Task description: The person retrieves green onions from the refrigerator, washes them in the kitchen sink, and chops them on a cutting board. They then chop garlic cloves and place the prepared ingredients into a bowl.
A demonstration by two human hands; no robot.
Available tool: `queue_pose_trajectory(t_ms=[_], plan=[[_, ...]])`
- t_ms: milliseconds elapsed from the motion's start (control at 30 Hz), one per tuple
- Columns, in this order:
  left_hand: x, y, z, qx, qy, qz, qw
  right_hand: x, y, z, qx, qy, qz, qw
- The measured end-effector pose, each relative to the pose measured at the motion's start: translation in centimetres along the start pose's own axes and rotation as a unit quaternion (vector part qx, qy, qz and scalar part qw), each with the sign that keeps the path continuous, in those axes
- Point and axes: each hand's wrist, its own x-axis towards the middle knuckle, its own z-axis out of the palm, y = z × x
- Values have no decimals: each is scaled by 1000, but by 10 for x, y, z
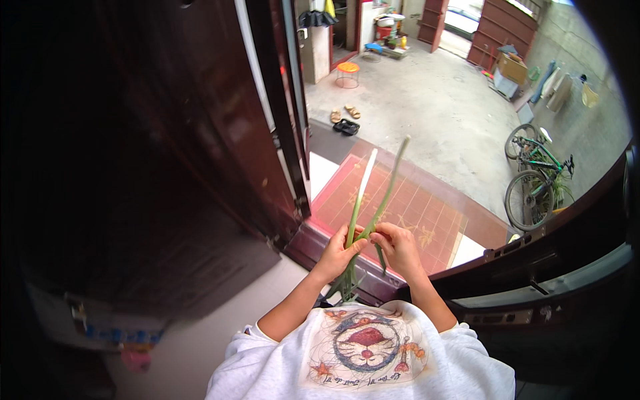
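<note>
Before my chest, my left hand point(342, 254) is closed around a green onion point(355, 215) whose white end points up and away from me. A second, greener stalk point(390, 187) rises beside it and leans to the right. Dark green leaves point(346, 286) hang below my left hand, near the shirt. My right hand point(396, 247) is close on the right, thumb and fingers pinched on a green leaf point(381, 257) that droops under it. The fingertips partly hide where leaf and stalks meet.
A dark door point(200, 125) stands at the left, another door leaf point(540, 255) at the right. Across the threshold point(320, 250) lies a red mat point(425, 220). Farther out are sandals point(346, 127), an orange-topped stool point(348, 75) and a bicycle point(535, 175) by the wall.
</note>
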Motion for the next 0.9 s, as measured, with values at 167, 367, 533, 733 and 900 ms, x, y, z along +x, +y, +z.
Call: queue_pose_trajectory(t_ms=[167, 367, 533, 733, 900], plan=[[95, 14, -42, 39, -113, -56, 991, 69, 41, -6, 60, 185, 110, 975], [196, -10, -56, 94, -204, -77, 971, 126, 122, -60, 148, 347, 169, 910], [294, -32, -64, 52, -202, -137, 968, 182, 223, -141, 364, 538, 146, 746], [440, -36, -28, 20, -173, -153, 973, 297, 261, -130, 463, 140, 227, 845], [541, -18, 11, 11, -196, -139, 971, 397, 282, -161, 390, 145, 179, 892]])
